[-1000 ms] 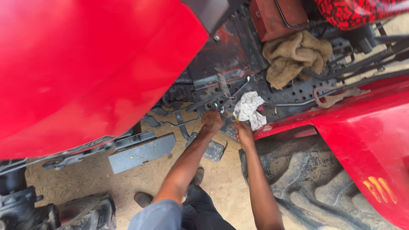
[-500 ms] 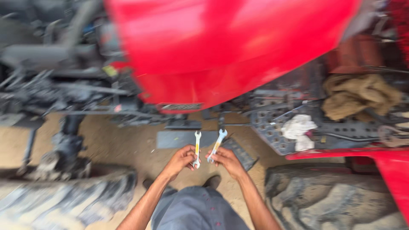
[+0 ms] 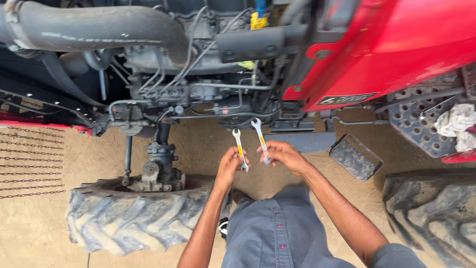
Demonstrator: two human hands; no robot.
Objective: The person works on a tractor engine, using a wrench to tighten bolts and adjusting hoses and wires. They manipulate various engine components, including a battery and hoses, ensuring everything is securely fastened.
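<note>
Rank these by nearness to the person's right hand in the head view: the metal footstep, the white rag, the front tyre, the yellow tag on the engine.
From the right hand:
1. Metal footstep, just to its right over the sand.
2. Front tyre, lower left, past the left hand.
3. Yellow tag, straight up at the top of the engine.
4. White rag, far right on the perforated platform.
The tyre and the tag are close to call.

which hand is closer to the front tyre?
Left. The left hand, holding a wrench, sits just above the front tyre's right end. The right hand, holding the other wrench, is farther right, toward the metal step.
</note>
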